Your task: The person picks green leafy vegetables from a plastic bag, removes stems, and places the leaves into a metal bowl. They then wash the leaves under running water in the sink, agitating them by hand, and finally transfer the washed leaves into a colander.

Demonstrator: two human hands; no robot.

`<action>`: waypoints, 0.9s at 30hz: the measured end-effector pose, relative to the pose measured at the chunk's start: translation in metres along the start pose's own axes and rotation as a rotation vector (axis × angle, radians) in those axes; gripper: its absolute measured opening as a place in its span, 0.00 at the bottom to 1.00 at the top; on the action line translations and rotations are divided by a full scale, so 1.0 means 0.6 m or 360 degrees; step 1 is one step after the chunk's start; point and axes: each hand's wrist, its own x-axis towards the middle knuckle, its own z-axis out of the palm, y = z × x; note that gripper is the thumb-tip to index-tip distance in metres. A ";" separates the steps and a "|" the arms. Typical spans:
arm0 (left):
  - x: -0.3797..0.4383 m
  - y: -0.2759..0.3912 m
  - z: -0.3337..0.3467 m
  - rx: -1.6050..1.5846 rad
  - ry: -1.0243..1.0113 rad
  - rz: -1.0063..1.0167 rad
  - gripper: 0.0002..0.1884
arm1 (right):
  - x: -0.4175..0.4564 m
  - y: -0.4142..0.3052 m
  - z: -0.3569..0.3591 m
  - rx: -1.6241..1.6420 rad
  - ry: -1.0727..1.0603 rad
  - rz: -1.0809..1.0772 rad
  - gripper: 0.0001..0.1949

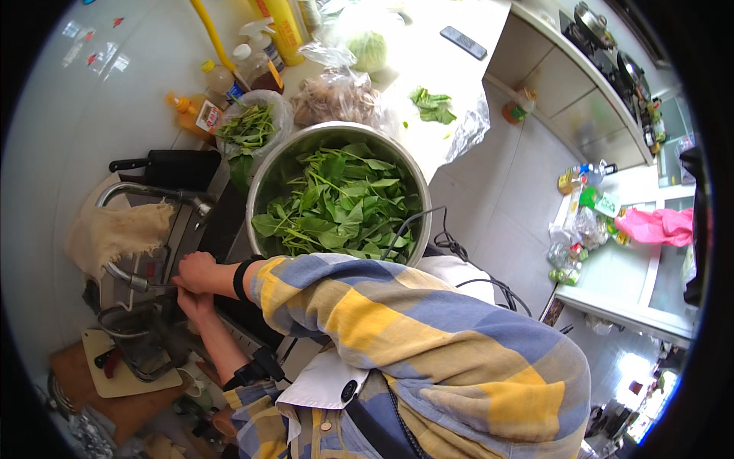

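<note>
My right hand, a black band at its wrist, is curled at the tip of the faucet's thin lever. Just below it and touching it is my left hand. The fingers overlap, so which hand touches the lever, and how firmly, is hidden. Above the hands, the curved metal faucet has a frayed beige cloth draped by it. A large steel basin full of loose leafy greens stands to the right of my hands. My right sleeve covers part of its near rim.
A black cleaver leans by the wall. Beside the basin are a plastic-lined bowl of stems, a bag of brown produce and several bottles. A cutting board with a knife lies lower left. Black cables hang near the basin.
</note>
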 end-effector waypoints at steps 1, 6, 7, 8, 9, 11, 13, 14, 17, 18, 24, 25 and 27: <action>-0.013 -0.006 0.010 0.0120 0.0243 0.0186 0.25 | -0.017 -0.011 -0.025 0.0113 -0.0029 0.0061 0.21; 0.024 0.055 -0.120 -0.0033 -0.0359 -0.0102 0.27 | 0.010 -0.012 0.053 0.0318 0.0081 -0.0004 0.23; 0.029 0.052 -0.069 0.0027 -0.0203 -0.0077 0.27 | 0.031 -0.005 0.069 0.0086 0.0192 -0.0100 0.23; 0.031 0.043 -0.023 0.0091 -0.0077 -0.0060 0.27 | 0.048 0.003 0.075 -0.0152 0.0292 -0.0188 0.24; 0.024 0.036 -0.009 0.0102 0.0040 -0.0053 0.27 | 0.042 0.009 0.078 -0.0109 0.0258 -0.0185 0.25; 0.006 0.032 0.010 0.0122 0.0186 -0.0056 0.26 | 0.013 0.007 0.065 -0.0013 0.0185 -0.0191 0.26; -0.010 0.034 0.025 0.0144 0.0277 -0.0054 0.26 | 0.000 0.006 0.045 0.0230 0.0263 -0.0060 0.22; -0.014 0.031 0.027 0.0161 0.0298 -0.0077 0.26 | -0.004 0.010 0.033 0.0351 0.0304 0.0011 0.20; -0.022 0.027 0.032 0.0242 0.0297 -0.0075 0.26 | -0.027 0.013 -0.023 -0.0102 0.0162 -0.0171 0.14; -0.023 0.017 0.031 0.0278 0.0261 -0.0031 0.26 | -0.039 0.007 -0.038 -0.0094 0.0196 -0.0021 0.10; -0.019 0.033 0.012 0.0423 0.0529 0.0116 0.25 | -0.041 -0.007 0.011 -0.0209 0.0146 -0.0124 0.11; -0.009 0.038 0.017 0.0444 0.0584 0.0154 0.24 | -0.031 -0.008 0.023 -0.0194 0.0187 -0.0125 0.11; 0.006 0.052 0.023 0.0702 0.0530 0.0094 0.26 | -0.012 -0.009 0.043 -0.0166 0.0262 -0.0136 0.12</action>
